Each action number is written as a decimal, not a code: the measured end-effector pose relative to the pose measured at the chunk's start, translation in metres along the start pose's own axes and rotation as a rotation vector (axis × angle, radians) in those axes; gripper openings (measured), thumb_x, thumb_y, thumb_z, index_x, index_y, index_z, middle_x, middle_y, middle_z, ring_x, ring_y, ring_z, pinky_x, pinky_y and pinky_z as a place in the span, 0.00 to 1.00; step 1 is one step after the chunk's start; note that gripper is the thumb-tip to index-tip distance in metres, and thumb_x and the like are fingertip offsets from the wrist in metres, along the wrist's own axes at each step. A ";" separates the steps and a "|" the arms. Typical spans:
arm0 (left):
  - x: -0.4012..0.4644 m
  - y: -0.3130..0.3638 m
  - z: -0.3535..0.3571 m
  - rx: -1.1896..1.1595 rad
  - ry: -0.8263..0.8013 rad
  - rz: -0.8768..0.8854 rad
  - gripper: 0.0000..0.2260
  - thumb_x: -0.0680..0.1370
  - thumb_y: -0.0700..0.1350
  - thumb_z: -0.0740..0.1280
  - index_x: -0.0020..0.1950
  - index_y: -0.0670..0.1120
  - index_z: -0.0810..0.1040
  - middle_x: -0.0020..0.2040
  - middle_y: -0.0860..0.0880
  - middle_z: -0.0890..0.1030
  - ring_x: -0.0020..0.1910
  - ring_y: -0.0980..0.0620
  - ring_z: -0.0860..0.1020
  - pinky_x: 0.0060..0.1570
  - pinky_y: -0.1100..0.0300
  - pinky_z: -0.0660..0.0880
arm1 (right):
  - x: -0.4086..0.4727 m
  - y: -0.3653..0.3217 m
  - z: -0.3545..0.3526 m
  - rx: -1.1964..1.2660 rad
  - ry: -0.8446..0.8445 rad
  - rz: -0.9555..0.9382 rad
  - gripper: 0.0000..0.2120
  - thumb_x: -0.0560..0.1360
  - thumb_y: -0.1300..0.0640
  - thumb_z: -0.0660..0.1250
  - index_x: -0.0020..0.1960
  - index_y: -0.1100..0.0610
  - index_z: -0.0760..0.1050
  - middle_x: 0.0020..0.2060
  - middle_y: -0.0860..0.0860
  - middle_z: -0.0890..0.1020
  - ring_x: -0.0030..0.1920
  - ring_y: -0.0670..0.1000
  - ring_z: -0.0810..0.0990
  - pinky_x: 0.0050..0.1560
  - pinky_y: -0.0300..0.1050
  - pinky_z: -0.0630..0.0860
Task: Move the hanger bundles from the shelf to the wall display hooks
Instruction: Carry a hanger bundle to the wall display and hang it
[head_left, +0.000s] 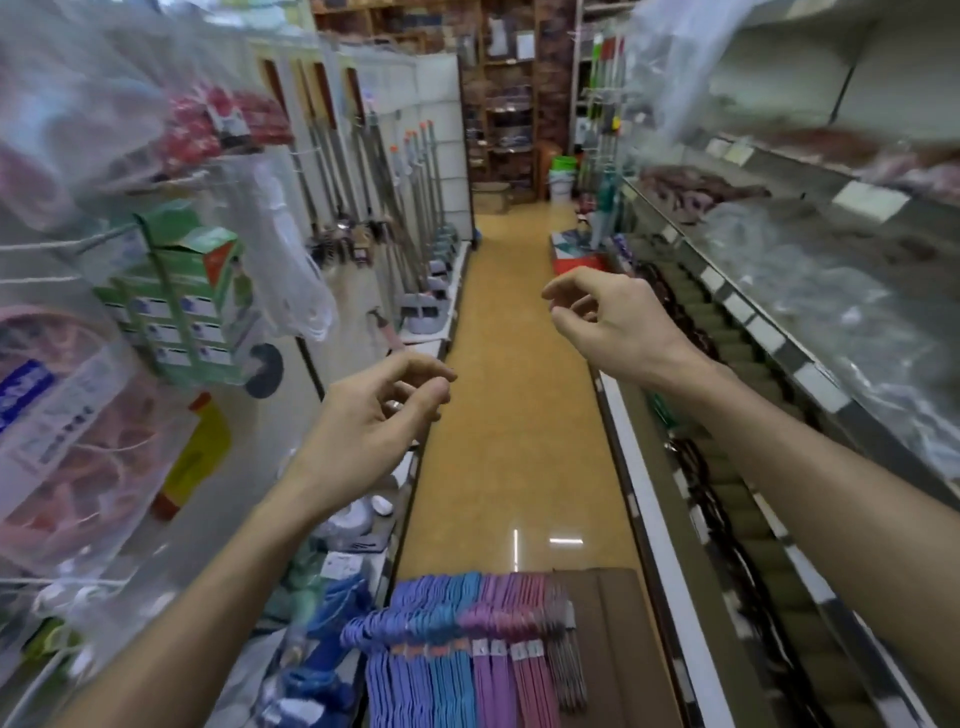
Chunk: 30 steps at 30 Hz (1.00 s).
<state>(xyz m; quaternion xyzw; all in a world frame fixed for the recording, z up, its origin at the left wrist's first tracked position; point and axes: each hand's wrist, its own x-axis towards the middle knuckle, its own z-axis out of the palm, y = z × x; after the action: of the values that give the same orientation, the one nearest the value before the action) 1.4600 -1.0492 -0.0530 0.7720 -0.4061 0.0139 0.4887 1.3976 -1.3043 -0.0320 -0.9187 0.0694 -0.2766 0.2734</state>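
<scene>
Head view: green boxes (195, 291) hang on the left wall display, bagged goods around them. Left hand (371, 415) is raised, fingers loosely curled, thumb near the fingertips, holding nothing. Hanger bundles (467, 649), blue to purple to pink, lie on a brown cardboard box (613, 649) below. Right hand (608, 317) reaches forward, fingers loosely curled, empty.

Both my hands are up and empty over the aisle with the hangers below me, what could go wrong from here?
1. The blue, purple and pink plastic hanger bundles lie packed side by side on a brown cardboard surface; lifting one may snag its neighbours and drag them to the floor.
2. The left hand is close to the hanging clear plastic bags, so it might catch them.
3. The right hand holds nothing.
</scene>
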 end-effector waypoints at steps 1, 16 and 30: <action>0.004 -0.012 0.006 -0.019 -0.029 -0.017 0.05 0.80 0.42 0.66 0.53 0.46 0.81 0.44 0.49 0.83 0.42 0.51 0.83 0.43 0.52 0.80 | -0.001 0.009 0.009 -0.003 0.001 0.027 0.10 0.79 0.57 0.65 0.59 0.54 0.79 0.48 0.46 0.81 0.44 0.37 0.77 0.42 0.25 0.70; -0.030 -0.234 0.183 -0.148 -0.122 -0.210 0.06 0.81 0.45 0.64 0.55 0.50 0.80 0.45 0.54 0.83 0.45 0.54 0.83 0.46 0.55 0.81 | -0.111 0.240 0.208 -0.047 -0.112 0.311 0.12 0.80 0.57 0.64 0.63 0.55 0.78 0.52 0.48 0.82 0.47 0.42 0.78 0.41 0.26 0.69; -0.168 -0.545 0.415 -0.061 -0.088 -0.253 0.06 0.81 0.47 0.65 0.56 0.55 0.79 0.47 0.55 0.83 0.45 0.57 0.83 0.47 0.48 0.81 | -0.304 0.500 0.498 -0.087 -0.205 0.453 0.14 0.81 0.58 0.63 0.65 0.57 0.76 0.55 0.51 0.81 0.51 0.48 0.80 0.51 0.43 0.77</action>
<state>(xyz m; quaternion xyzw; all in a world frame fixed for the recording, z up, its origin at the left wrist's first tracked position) 1.5406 -1.1591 -0.7450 0.8016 -0.3269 -0.0942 0.4916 1.4275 -1.4088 -0.7924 -0.9139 0.2571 -0.1104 0.2941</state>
